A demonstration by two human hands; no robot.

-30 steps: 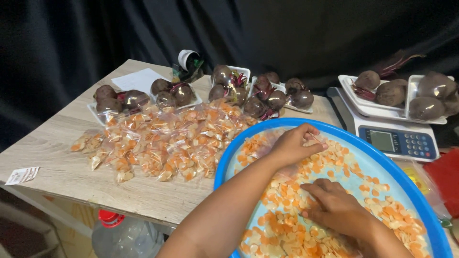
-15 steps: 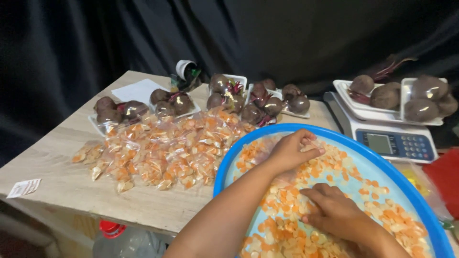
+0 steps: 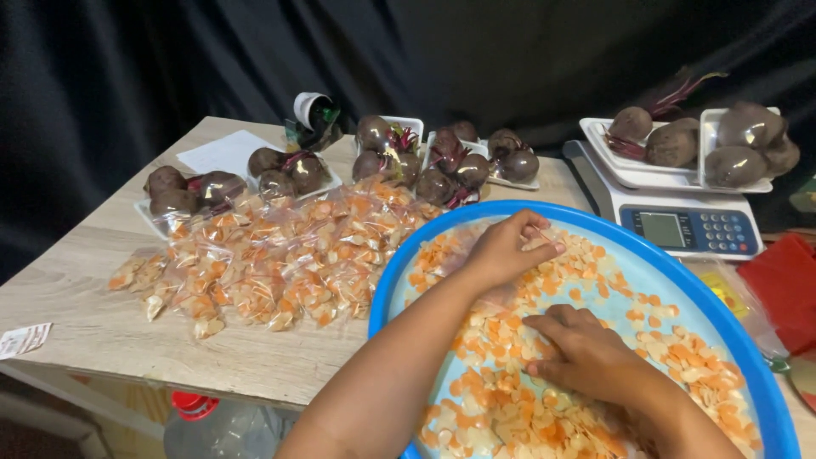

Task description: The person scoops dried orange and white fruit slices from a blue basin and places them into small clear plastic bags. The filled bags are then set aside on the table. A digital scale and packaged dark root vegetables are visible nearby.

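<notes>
A light wood-grain table stands against a black curtain backdrop, which keeps the work surface plain and uncluttered to the eye.

Nearest the camera, a large round blue basin overhangs the table's front edge, so both forearms reach in without stretching. It holds a loose layer of thin orange and cream slices, spread shallow rather than heaped, which leaves single pieces easy to pick.

The right hand lies palm down on the slices near the basin's middle, fingers curled and touching them; whether it has closed on any piece cannot be told. The left hand reaches farther, toward the far rim, with thumb and fingertips pinched together on what looks like one or two slices — a fine grip, nearly closed.

Just left of the basin lies a spread of small clear bags of slices, flat and side by side.

Behind the bags stand white trays of wrapped beetroots, each tray holding several roots under film. A white sheet of paper lies beside them.

Farthest right, a digital scale faces the person — two more beetroot trays rest on its platform.
</notes>
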